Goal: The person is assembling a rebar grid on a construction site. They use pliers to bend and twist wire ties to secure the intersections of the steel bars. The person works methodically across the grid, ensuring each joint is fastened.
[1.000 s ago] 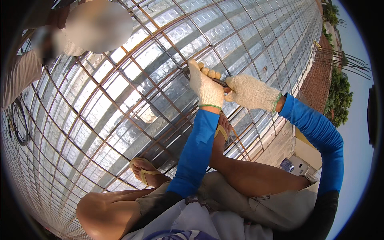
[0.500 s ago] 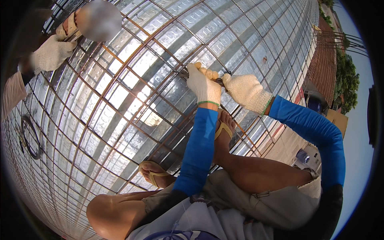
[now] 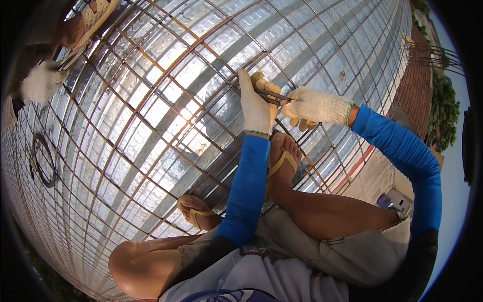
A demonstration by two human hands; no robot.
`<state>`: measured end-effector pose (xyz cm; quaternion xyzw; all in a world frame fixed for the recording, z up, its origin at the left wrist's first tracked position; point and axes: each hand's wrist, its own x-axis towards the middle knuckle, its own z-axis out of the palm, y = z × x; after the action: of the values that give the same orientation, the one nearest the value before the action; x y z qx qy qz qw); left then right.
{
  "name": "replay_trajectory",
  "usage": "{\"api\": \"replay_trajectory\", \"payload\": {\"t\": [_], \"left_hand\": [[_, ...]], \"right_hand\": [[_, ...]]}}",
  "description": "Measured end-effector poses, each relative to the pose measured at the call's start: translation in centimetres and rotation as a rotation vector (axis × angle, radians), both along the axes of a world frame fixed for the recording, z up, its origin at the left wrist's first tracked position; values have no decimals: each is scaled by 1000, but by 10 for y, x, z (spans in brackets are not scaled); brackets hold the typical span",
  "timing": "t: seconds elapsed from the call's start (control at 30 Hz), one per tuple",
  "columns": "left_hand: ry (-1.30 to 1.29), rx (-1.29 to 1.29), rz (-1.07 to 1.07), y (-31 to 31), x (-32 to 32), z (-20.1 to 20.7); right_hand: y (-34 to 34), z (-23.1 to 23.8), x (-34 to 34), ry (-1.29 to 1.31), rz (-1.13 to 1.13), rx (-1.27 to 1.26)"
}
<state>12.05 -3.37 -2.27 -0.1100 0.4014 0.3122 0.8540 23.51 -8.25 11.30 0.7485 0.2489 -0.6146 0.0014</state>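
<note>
Both my hands wear cream knit gloves and meet above the steel mesh. My left hand [image 3: 256, 103] is closed around one end of a slim, dark metal piece [image 3: 271, 96] that looks like two thin bars side by side; whether it is a tool or doubled wire I cannot tell. Its other end is pinched in my right hand [image 3: 317, 106], just to the right, with some lower fingers curled loosely beneath. My left fingertips are close to crossing bars of the rusty rebar mesh [image 3: 168, 75], and the glove hides what lies under them.
Shiny corrugated metal decking [image 3: 146, 118] lies below the mesh. A coil of dark wire [image 3: 44, 160] rests at the left. Another person's gloved hand [image 3: 43, 83] and sandalled foot [image 3: 95, 20] are at upper left. My feet in yellow flip-flops [image 3: 287, 162] stand on the mesh. A tiled roof [image 3: 415, 85] and trees are at right.
My right hand has turned flatter and shifted slightly right, showing more of the dark metal piece between my hands. The other person's hand has moved left and down.
</note>
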Motion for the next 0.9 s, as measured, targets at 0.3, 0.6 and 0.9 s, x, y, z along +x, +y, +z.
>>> {"api": "replay_trajectory", "payload": {"t": [0.3, 0.6, 0.9], "left_hand": [[-72, 13, -34, 6, -1, -4], [31, -70, 32, 15, 19, 6], [120, -74, 112, -3, 21, 20]], "right_hand": [[1, 7, -7, 91, -122, -67], [-15, -15, 13, -165, 251, 170], [-23, -27, 44, 757, -484, -273]]}}
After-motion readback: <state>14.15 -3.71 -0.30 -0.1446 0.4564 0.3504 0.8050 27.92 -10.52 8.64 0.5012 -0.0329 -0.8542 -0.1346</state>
